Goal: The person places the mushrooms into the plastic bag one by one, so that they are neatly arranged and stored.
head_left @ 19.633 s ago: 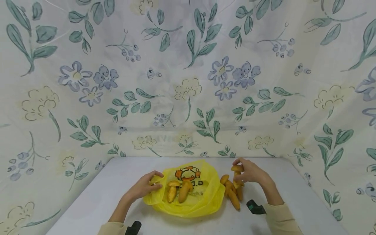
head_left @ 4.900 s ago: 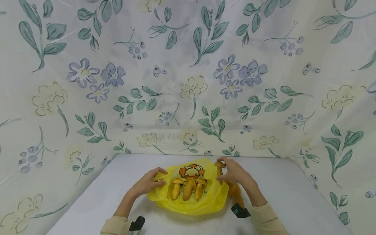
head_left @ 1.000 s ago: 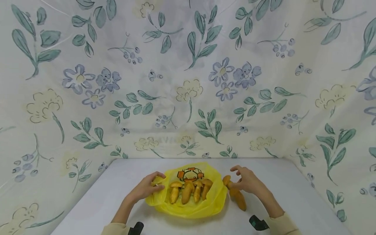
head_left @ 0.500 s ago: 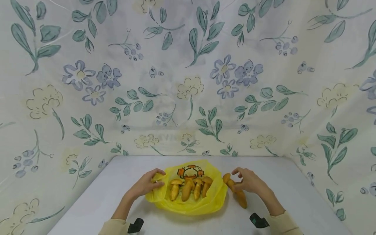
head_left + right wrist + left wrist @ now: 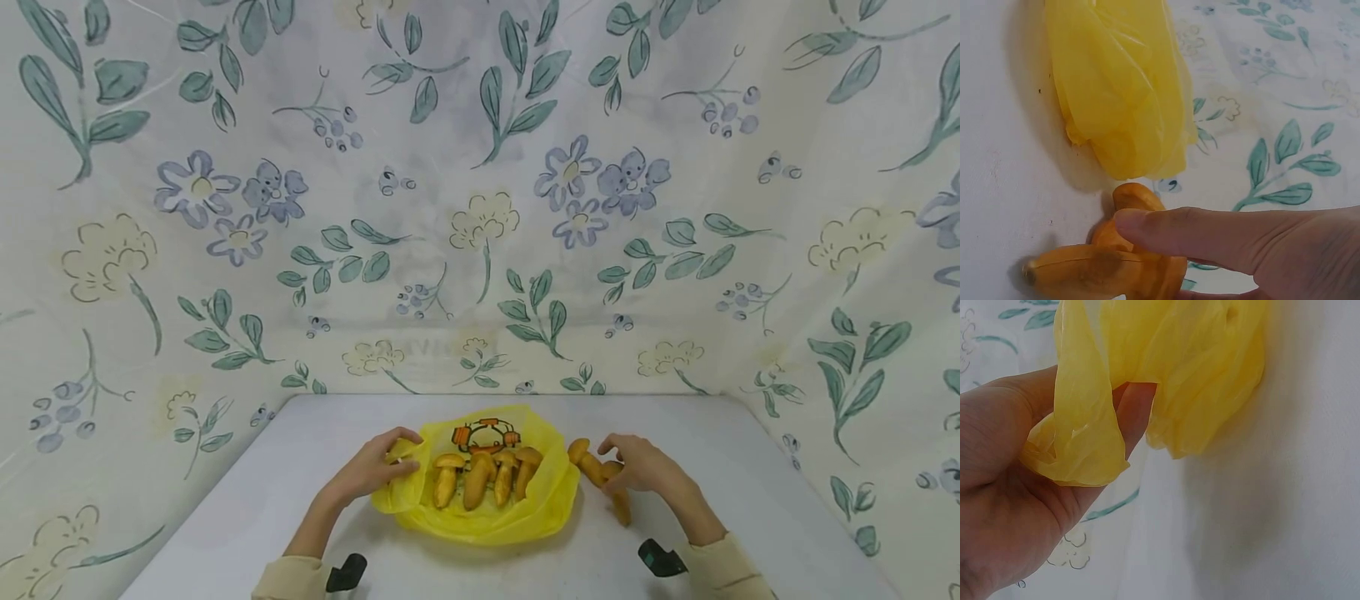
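In the head view, my left hand (image 5: 371, 469) grips the left edge of a yellow plastic bag (image 5: 487, 529), thumb and fingers curled round the plastic. Several brown-capped mushrooms (image 5: 474, 492) lie side by side in the bag's mouth. Right of the bag, two more mushrooms lie on the table, one with its cap (image 5: 579, 450) toward the bag. Over the other mushroom (image 5: 1079, 272), my right hand (image 5: 651, 471) pinches the cap with thumb and fingers. The thumb crosses in front of both mushrooms in the right wrist view, and the other fingers are mostly hidden.
The white table (image 5: 465, 575) runs back to a leaf-and-flower patterned cloth (image 5: 480, 275). Dark wrist cameras (image 5: 662, 558) sit beside both sleeves. The right side of the bag (image 5: 1122, 94) stands close to the loose mushrooms.
Since the oldest frame, mushrooms have moved from the right pile into the bag, now several. In the last second, my right hand has lowered onto a loose mushroom; my left stays on the bag.
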`<state>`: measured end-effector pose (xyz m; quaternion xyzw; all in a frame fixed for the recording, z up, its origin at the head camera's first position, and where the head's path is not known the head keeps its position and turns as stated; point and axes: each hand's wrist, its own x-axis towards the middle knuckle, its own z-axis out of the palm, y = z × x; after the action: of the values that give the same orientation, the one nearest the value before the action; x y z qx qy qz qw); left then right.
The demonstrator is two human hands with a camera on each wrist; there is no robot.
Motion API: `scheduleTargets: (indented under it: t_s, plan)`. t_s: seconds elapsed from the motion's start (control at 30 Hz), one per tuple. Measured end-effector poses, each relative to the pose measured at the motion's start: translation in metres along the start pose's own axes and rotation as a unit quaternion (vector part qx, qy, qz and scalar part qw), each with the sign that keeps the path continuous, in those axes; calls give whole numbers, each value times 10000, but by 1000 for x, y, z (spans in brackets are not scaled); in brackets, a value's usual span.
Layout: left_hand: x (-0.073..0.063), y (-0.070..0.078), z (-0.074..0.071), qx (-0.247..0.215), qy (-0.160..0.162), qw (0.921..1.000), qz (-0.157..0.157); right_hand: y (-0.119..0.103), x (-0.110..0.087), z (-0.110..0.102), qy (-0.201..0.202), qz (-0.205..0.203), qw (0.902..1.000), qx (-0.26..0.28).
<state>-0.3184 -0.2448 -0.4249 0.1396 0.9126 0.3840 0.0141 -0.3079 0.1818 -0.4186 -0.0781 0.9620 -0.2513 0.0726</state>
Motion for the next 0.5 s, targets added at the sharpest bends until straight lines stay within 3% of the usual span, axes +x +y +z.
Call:
scheduleTargets:
  t_s: [0.5]
  plan:
    - [0, -1, 1, -52, -7, 10000, -32, 7, -3, 0, -285, 37, 9996, 45]
